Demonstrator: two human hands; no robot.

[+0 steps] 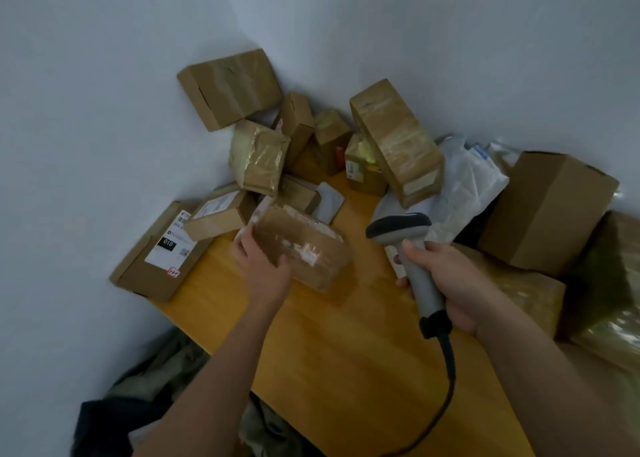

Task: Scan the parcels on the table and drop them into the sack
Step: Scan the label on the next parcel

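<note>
Right hand (450,283) grips scanner (408,248); left hand (266,266) fingers curl round taped parcel (304,245) above yellow table (346,352); boxes (232,89) crowd far wall corner.

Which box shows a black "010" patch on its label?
The flat box at the table's left edge, beside the left hand; the other labels show none.

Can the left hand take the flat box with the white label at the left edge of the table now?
Probably not yet. The left hand already grips a taped parcel. The flat box lies close on its left, mostly uncovered, though a small box rests on its far corner.
</note>
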